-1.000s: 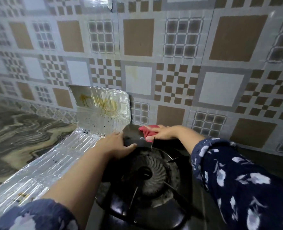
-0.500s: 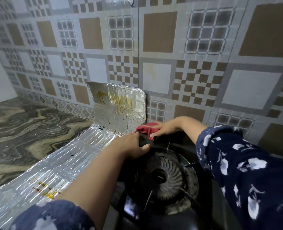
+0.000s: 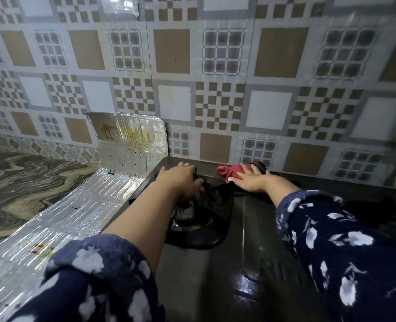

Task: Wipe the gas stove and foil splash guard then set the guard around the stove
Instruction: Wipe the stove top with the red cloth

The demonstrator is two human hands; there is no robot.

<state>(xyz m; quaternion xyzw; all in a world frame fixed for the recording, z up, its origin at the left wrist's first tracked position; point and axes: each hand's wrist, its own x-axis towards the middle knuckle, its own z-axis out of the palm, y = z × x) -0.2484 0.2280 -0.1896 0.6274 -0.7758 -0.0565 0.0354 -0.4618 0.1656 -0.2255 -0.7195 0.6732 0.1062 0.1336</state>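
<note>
The black gas stove (image 3: 245, 259) fills the lower middle, its glossy top reflecting light. My left hand (image 3: 180, 180) rests on the far rim of the left burner (image 3: 192, 219), fingers bent over the pan support. My right hand (image 3: 250, 180) presses a red cloth (image 3: 232, 170) flat on the stove's back edge, near the wall. The foil splash guard (image 3: 81, 210) lies on the counter left of the stove. Its far panel (image 3: 132, 142) stands bent up against the tiles, stained with brown streaks and dark spots.
A patterned tile wall (image 3: 215, 89) runs right behind the stove. A marbled stone counter (image 3: 23, 182) spreads to the left of the foil. A dark round knob-like part (image 3: 259, 166) sits just beyond the cloth.
My right hand has slid the red cloth to the right along the stove's back edge. My left hand stays on the burner rim. The view has pulled back and shifted left.
</note>
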